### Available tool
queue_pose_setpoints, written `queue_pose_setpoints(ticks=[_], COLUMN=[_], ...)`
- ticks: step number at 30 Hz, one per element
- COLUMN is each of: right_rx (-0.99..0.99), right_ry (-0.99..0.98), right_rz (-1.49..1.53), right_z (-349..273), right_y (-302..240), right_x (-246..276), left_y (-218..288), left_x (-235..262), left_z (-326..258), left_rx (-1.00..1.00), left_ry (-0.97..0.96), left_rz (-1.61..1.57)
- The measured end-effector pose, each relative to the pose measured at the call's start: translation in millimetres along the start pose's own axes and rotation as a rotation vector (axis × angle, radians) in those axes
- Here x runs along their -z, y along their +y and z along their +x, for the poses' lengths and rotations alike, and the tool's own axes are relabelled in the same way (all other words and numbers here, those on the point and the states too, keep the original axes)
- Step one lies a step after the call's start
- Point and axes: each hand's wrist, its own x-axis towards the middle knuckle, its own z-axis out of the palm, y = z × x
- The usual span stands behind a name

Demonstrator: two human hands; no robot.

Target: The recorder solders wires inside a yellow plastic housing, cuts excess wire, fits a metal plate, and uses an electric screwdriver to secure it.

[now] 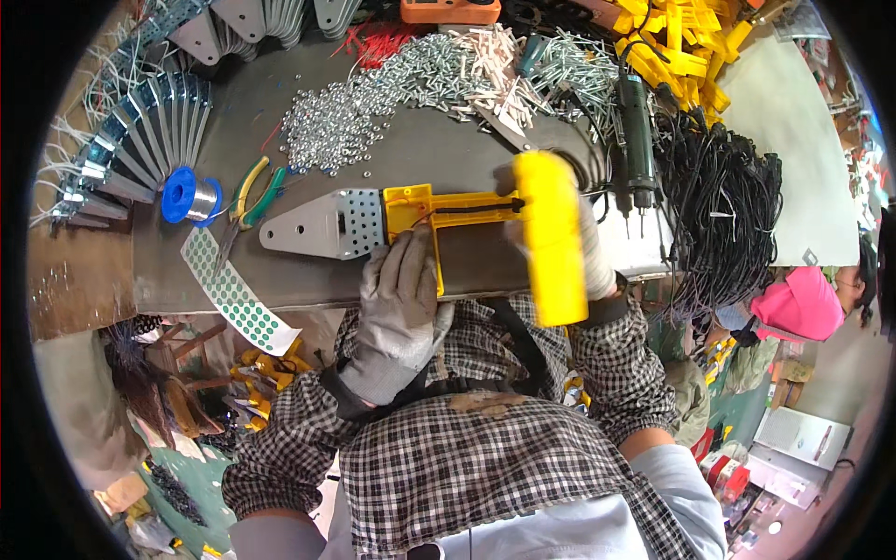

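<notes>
A yellow plastic housing (pixel 407 207) lies on the grey table at the front, joined to a grey metal plate (pixel 322 227) with rows of holes. A black cord (pixel 481 207) runs along its narrow handle. My left hand (pixel 397 303), in a grey glove, holds the housing by its near edge, with its fingers over the plastic. My right hand (pixel 595 247), gloved too, grips a yellow plastic half shell (pixel 553 243), raised beside the handle's right end. This shell is blurred and hides most of the right fingers.
Pliers (pixel 250 196), a solder spool (pixel 189 198) and a green-dotted strip (pixel 238 294) lie left. Nuts (pixel 331 131), screws (pixel 434 75) and pale sleeves (pixel 504 70) are heaped behind. An electric screwdriver (pixel 637 140) hangs right, near bundled black cords (pixel 723 205) and yellow parts (pixel 677 47).
</notes>
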Motion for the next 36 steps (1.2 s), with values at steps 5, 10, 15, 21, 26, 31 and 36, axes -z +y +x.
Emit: queue_pose_setpoints(ticks=[5,10,15,21,26,31,36], right_rx=[0.011,0.16,0.012,-0.223,-0.507,-0.325,-0.544], right_ry=[-0.055,-0.22,0.025,0.056,-0.352,-0.157,-0.263], right_rz=[-0.845,-0.836,-1.042,-1.121,-1.162,-0.812,-0.953], right_z=[8,12,33,48,49,23,32], right_y=[7,11,45,12,2,22,17], right_x=[-40,-25,-45,37,64,90,85], left_y=[-41,-42,-40,-50,-18,-12,-15], left_x=[51,46,47,49,51,40,-7], left_z=[-5,49,44,62,57,56,45], left_rx=[0.165,-0.167,-0.192,-0.223,-0.162,-0.181,-0.082], left_ry=[0.429,-0.25,-0.209,-0.189,-0.182,-0.124,-0.031], left_rz=[-0.547,0.012,-0.019,-0.092,-0.132,-0.188,-0.053])
